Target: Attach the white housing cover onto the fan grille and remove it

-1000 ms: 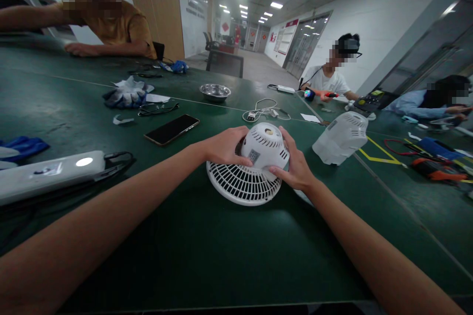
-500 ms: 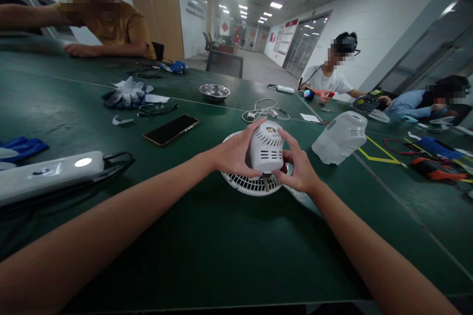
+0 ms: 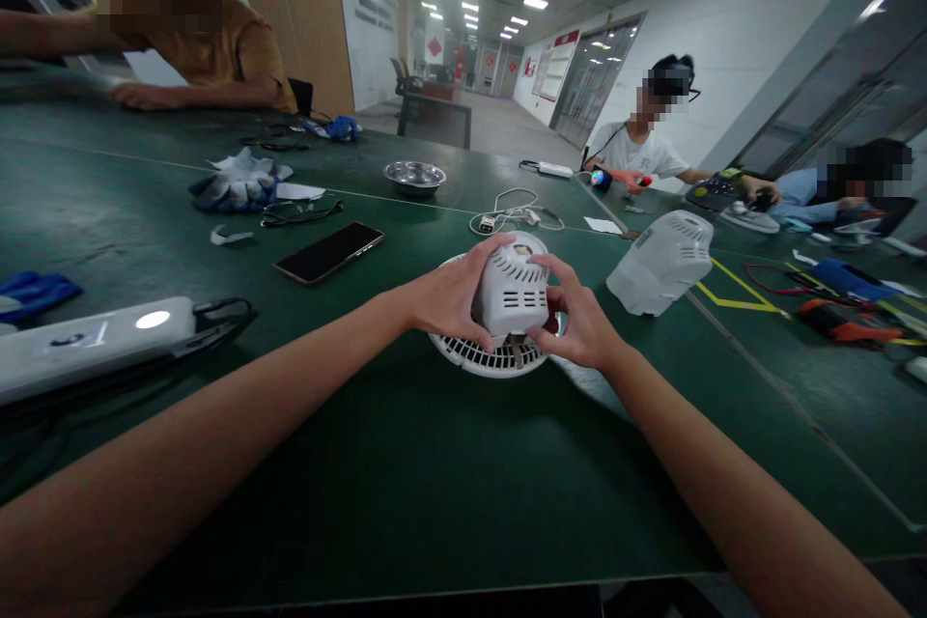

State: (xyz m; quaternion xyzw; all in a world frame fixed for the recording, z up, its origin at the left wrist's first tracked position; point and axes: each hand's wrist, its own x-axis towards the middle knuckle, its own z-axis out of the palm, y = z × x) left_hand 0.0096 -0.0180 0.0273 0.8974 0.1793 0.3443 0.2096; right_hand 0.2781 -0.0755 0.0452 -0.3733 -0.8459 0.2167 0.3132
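Between my two hands is a white vented fan motor cover (image 3: 516, 288), with slots on its front and a round opening on top. My left hand (image 3: 453, 297) grips its left side, thumb low by the bottom edge and fingers over the upper side. On the right, my right hand (image 3: 579, 321) has its index finger near the top and its thumb at the lower edge. Under the cover lies a round white fan grille (image 3: 484, 365) on the table. A dark part shows in the gap at the cover's left; what sits inside is mostly hidden.
Right of my hands stands a translucent white plastic housing (image 3: 660, 263). A phone (image 3: 329, 253), a metal bowl (image 3: 414, 178), a white cable (image 3: 518, 212) and gloves (image 3: 238, 182) lie further back. A long white device (image 3: 101, 343) is at left. Several people sit around the table.
The cover has tilted slightly in my hands, and a dark gap now shows along its left side. The whole view has shifted a little.
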